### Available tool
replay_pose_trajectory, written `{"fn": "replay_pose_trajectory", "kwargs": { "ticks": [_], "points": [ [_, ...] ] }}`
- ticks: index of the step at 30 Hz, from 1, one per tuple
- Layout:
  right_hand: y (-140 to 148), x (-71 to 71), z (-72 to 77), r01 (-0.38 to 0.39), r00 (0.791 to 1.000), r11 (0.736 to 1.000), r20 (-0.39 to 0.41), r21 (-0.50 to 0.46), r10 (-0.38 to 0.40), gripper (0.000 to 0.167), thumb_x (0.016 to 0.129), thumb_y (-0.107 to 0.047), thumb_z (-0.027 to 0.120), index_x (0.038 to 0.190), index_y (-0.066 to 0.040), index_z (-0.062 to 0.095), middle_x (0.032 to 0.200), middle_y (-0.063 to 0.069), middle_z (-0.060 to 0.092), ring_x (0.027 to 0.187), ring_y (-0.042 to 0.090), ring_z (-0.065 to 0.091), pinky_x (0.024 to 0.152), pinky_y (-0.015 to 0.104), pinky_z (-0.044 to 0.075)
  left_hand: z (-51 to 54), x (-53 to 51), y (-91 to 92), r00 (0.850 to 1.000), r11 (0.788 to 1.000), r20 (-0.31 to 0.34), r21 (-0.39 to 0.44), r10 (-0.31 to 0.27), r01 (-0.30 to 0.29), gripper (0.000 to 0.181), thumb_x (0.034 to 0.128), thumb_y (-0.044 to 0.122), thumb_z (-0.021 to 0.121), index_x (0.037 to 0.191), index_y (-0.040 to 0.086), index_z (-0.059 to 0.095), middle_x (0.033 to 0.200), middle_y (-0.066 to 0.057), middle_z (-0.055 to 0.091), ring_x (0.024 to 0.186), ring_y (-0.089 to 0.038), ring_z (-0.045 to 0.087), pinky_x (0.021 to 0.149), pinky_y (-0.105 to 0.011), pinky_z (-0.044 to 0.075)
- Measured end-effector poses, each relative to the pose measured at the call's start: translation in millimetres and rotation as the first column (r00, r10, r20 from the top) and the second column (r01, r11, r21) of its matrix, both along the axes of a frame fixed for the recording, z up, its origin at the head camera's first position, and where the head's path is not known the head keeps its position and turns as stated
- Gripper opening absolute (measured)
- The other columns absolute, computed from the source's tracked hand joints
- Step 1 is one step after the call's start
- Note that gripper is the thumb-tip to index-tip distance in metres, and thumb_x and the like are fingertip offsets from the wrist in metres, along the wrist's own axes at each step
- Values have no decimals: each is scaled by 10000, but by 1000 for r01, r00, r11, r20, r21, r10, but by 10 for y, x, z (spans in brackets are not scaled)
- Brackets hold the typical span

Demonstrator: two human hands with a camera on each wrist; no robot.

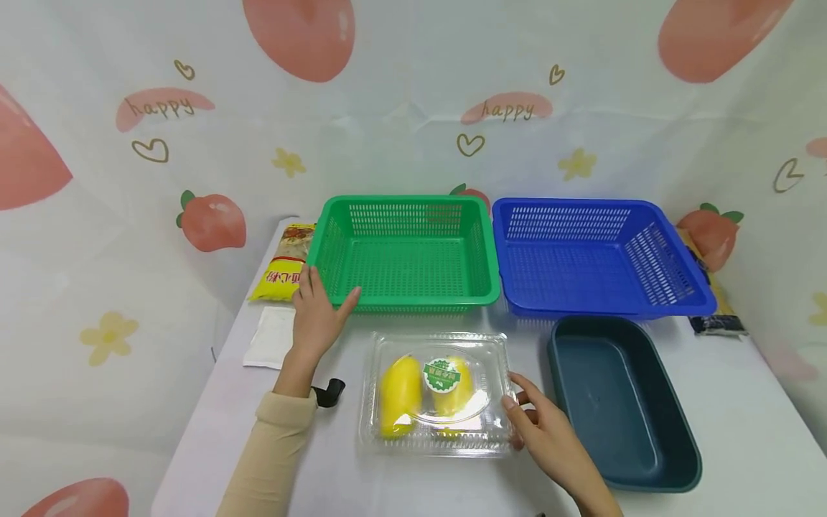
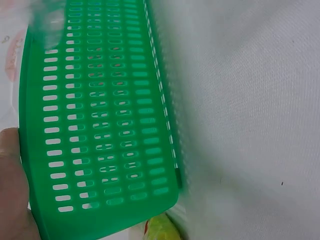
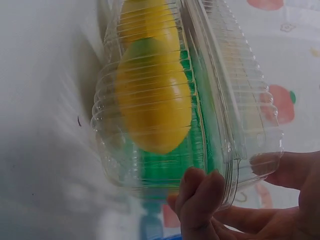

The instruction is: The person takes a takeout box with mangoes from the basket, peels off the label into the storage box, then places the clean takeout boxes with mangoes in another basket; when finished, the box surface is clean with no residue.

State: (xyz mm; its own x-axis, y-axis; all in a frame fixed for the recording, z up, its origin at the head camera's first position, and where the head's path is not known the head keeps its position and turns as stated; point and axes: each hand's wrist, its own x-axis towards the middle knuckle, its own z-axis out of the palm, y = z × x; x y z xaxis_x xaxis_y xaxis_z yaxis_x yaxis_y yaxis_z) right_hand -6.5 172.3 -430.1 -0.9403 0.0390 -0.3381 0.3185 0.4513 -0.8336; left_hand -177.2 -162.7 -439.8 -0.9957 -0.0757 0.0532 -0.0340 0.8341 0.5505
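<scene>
A clear plastic clamshell box (image 1: 491,348) holds two yellow fruits (image 1: 400,395), mango-like in shape, and bears a round green-and-white sticker (image 1: 442,375) on its lid. My right hand (image 1: 549,434) grips the box's right edge; in the right wrist view, thumb and fingers pinch the rim (image 3: 229,187) at one corner. My left hand (image 1: 316,319) is at the front left corner of the green basket (image 1: 413,301), fingers and thumb extended by its rim. In the left wrist view the basket's slotted wall (image 2: 107,125) fills much of the picture, with part of the hand (image 2: 12,187) beside it.
Right of the green basket stands a blue basket (image 1: 607,309), with a dark teal tub (image 1: 672,402) in front. A yellow food bag (image 1: 281,276) and a white packet (image 1: 268,337) lie at the left. Another bag (image 1: 717,305) lies by the blue basket's right side.
</scene>
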Motion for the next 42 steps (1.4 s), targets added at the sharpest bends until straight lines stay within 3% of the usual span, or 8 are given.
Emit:
{"fn": "replay_pose_trajectory", "kwargs": {
  "ticks": [12, 15, 19, 24, 30, 34, 40, 42],
  "points": [
    [-19, -54, -109, 3, 1000, 1000, 3, 3, -3, 510, 948, -362, 583, 1406, -203, 425, 1077, 121, 573, 637, 145, 617, 597, 299, 485, 86, 70, 10, 999, 999, 27, 46, 20, -22, 923, 908, 604, 491, 1531, 55, 88, 1588, -180, -69, 1407, -472, 55, 970, -700, 278],
    [-49, -68, -111, -9, 1000, 1000, 9, 18, 9, 524, 942, -389, 585, 1409, -218, 416, 1088, 113, 578, 618, 142, 627, 596, 304, 479, 169, 274, 62, 1000, 998, -19, 55, 21, -20, 870, 920, 565, 508, 1527, 67, 133, 1585, -194, -36, 1417, -443, 28, 974, -726, 199],
    [-70, -77, -103, -18, 1000, 999, 18, 33, 17, 546, 939, -427, 576, 1417, -228, 403, 1106, 110, 576, 611, 136, 627, 590, 308, 478, 232, 721, 232, 991, 987, -63, 101, -116, 122, 797, 903, 466, 605, 1491, 58, 255, 1566, -230, 36, 1401, -456, 81, 996, -712, 215],
    [-74, -71, -37, -93, 996, 987, 17, 129, 92, 610, 942, -491, 534, 1446, -182, 384, 1113, 90, 592, 703, 109, 613, 578, 296, 467, 158, 1263, 464, 963, 952, 70, 189, -259, 242, 858, 817, 534, 682, 1483, 145, 308, 1582, -179, 23, 1405, -431, 111, 948, -709, 317],
    [-52, -108, 257, -198, 967, 896, -70, 397, 245, 631, 950, -505, 510, 1385, -52, 456, 1215, 166, 551, 1072, 295, 555, 805, 473, 486, 3, 1499, 618, 960, 950, 114, 216, -256, 227, 907, 748, 578, 729, 1468, 189, 336, 1574, -180, 57, 1361, -408, 192, 920, -653, 387],
    [-139, -281, 431, -199, 906, 847, -237, 492, 350, 428, 926, -339, 625, 1223, -33, 589, 1148, 140, 589, 1106, 325, 523, 888, 506, 445, -45, 1500, 625, 967, 954, 112, 220, -230, 202, 910, 735, 569, 742, 1463, 196, 342, 1561, -208, 90, 1344, -416, 218, 902, -655, 395],
    [-343, -642, 480, -424, 718, 743, -308, 518, 624, 252, 880, -218, 696, 1106, -112, 664, 1068, 33, 635, 1020, 209, 584, 873, 400, 494, -61, 1488, 598, 968, 965, 146, 200, -203, 173, 911, 728, 611, 723, 1465, 233, 343, 1555, -202, 133, 1271, -424, 337, 797, -577, 469],
    [-377, -726, 479, -487, 680, 702, -278, 521, 678, 247, 884, -226, 691, 1105, -119, 670, 1069, 35, 643, 996, 201, 595, 856, 379, 502, -63, 1489, 598, 969, 966, 134, 185, -206, 180, 909, 723, 620, 722, 1462, 237, 354, 1553, -198, 153, 1253, -429, 372, 772, -556, 480]
  ]
}}
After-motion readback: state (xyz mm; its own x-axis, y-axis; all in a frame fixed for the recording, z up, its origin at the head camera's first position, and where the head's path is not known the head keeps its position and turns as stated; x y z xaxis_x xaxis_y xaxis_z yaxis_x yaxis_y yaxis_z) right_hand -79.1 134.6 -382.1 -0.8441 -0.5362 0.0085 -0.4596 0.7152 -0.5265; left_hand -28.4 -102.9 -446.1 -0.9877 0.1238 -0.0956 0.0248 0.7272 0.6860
